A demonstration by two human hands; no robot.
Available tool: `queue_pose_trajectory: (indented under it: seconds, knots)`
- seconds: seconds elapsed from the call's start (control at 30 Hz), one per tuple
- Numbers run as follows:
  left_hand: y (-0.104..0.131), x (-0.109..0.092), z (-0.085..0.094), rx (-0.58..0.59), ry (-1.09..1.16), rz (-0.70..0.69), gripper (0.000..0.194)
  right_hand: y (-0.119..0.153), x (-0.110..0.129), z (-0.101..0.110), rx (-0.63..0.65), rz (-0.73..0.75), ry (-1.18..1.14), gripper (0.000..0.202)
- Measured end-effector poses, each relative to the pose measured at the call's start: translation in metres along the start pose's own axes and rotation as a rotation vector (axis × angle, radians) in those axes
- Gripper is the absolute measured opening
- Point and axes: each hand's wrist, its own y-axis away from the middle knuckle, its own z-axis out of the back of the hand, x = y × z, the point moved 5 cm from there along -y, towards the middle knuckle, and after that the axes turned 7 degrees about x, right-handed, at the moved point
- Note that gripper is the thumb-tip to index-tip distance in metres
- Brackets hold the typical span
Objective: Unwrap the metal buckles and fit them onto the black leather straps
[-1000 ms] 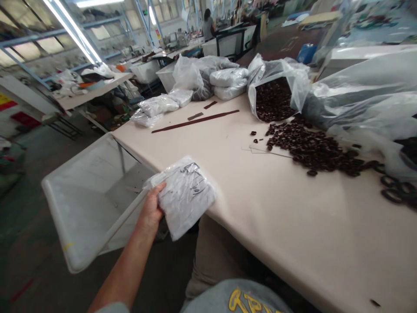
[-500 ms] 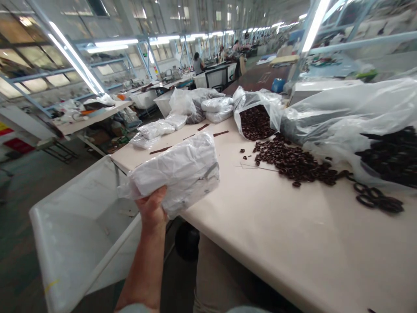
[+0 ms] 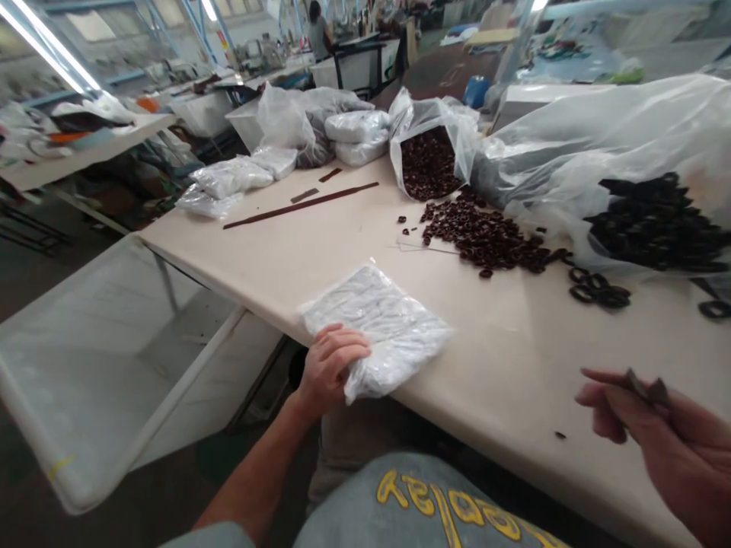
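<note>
My left hand [image 3: 336, 361] is closed on the near edge of a flat package in clear plastic wrap [image 3: 377, 320]. The package rests on the table top [image 3: 514, 358], its near part hanging over the front edge; pale grey-white contents show through the film. At the right, my right hand [image 3: 656, 426] is above the table, fingers pinched around a small dark item with two pointed ends [image 3: 645, 387], too small to identify. A dark bit [image 3: 560, 434] lies on the table left of that hand.
Dark brown rings [image 3: 485, 236] spill from a plastic bag [image 3: 428, 160]. Another big bag [image 3: 628, 137] holds black pieces, with black rings [image 3: 599, 289] in front. Wrapped packages [image 3: 228, 179] and a brown strip [image 3: 302, 205] lie farther back. A white bin [image 3: 62, 403] stands left.
My left hand has brought the package down and to the right, from in the air onto the table edge. My right hand has come into view at the right. The view has tilted downward.
</note>
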Motion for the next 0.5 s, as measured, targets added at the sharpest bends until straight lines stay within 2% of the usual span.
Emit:
queue_pose_trajectory:
  seconds: [0.1,0.23,0.3,0.4,0.43,0.5]
  knots:
    - [0.021,-0.003,0.001,-0.067,-0.203,0.066,0.024,-0.005,0.031,-0.023,0.164,-0.015,-0.145,0.027]
    - [0.045,-0.008,0.001,-0.072,-0.242,0.095,0.029,-0.017,0.055,-0.05,0.367,0.167,-0.104,0.03]
    - [0.055,-0.009,0.001,-0.098,-0.249,0.166,0.034,-0.023,0.065,-0.062,0.442,0.278,-0.068,0.028]
    - [0.073,-0.004,0.004,-0.201,-0.191,0.442,0.045,-0.031,0.079,-0.078,0.51,0.385,-0.037,0.026]
    - [0.08,-0.001,0.002,-0.231,-0.081,0.566,0.043,-0.034,0.083,-0.084,0.529,0.402,-0.026,0.026]
    - [0.096,0.004,-0.01,-0.289,0.318,0.807,0.034,-0.04,0.088,-0.094,0.551,0.411,0.01,0.026]
